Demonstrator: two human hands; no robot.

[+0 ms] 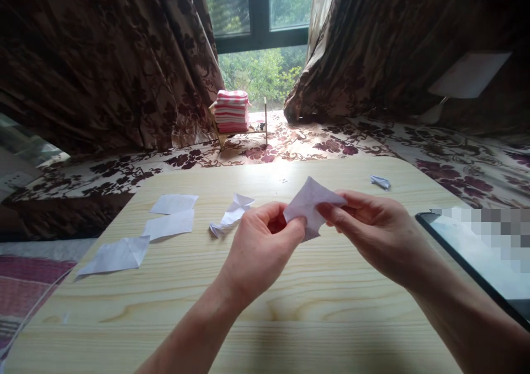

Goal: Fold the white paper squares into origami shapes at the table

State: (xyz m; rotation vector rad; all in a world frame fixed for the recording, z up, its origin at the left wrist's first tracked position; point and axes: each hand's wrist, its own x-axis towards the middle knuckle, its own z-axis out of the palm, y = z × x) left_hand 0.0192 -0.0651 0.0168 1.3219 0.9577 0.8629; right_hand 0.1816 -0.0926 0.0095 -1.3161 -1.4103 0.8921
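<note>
A folded piece of white paper (309,200) is held up above the wooden table (265,330), pinched at both sides. My left hand (265,247) grips its lower left edge between thumb and fingers. At its right corner, the thumb and fingers of my right hand (368,230) are closed on it. Left of my hands lies a twisted, folded paper piece (232,215). Farther left are several flat paper pieces (169,225), one with a crease (118,255).
A small crumpled paper (380,182) lies at the table's far right. A dark-edged tablet or screen (464,258) is beside my right forearm. Beyond the table, striped folded cloths (232,111) sit on a small stand before the window (265,70), between patterned curtains (165,59).
</note>
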